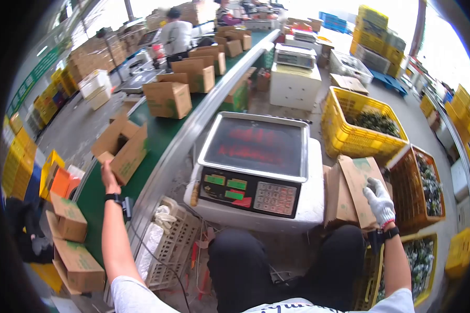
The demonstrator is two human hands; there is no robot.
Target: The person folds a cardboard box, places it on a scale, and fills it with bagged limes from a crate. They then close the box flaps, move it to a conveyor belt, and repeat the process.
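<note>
My bare left hand (109,178) is at the near end of an open cardboard box (128,159) on the green conveyor belt (96,211). Its fingers are closed against the carton's edge, partly hidden by it. My right hand (379,202), in a white knit glove, grips the upright side of another cardboard box (352,182) with raised flaps. That carton stands just right of the weighing scale (256,151). The scale's pan holds nothing but reddish reflections, and its displays glow green. A white foam block (245,221) supports the scale.
Several open cartons (167,99) line the conveyor ahead, beside a metal rail (193,122). Yellow crate (344,130) and orange crate (407,182) with dark packets stand at right. A cream basket (172,250) sits by my left leg. Co-workers (176,36) are farther back.
</note>
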